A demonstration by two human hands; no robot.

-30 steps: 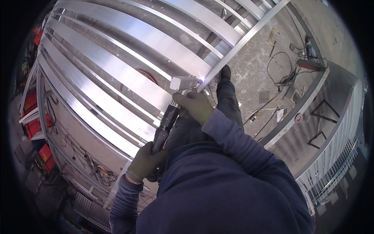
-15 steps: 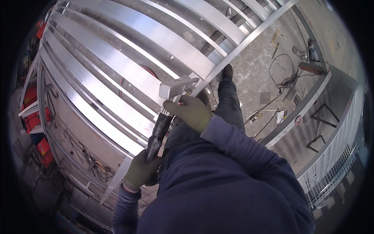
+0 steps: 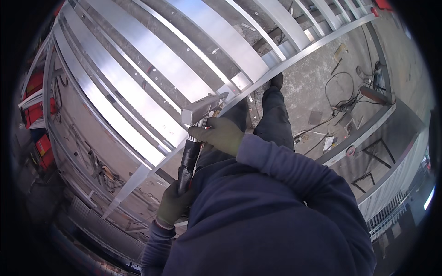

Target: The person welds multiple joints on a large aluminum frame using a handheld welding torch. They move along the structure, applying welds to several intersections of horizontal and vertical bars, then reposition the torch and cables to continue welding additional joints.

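A gun-like tool [image 3: 199, 110] with a grey boxy head, a narrow nozzle and a black-wrapped grip stands upright before my body. My right hand [image 3: 220, 135], in an olive glove, is closed round its neck just under the head. Lower down, my left hand [image 3: 176, 203] in a matching glove grips the bottom of the black part; some of its fingers are hidden. The tool's nozzle points right, beside the near rail of a large slatted frame [image 3: 251, 89] of bright metal. Whether the nozzle touches that rail, I cannot tell.
Black cables [image 3: 338, 106] and scraps lie on the concrete floor to the right. A dark metal beam [image 3: 354, 152] edges a bench-like structure there. Grey steel framing [image 3: 48, 110] runs down the left, with red equipment [image 3: 33, 113] beyond it. My foot [image 3: 276, 82] is by the rail.
The view has shifted, so the slatted frame shows more of its right end. The tool stays in both hands, its head slightly lower and left in the picture.
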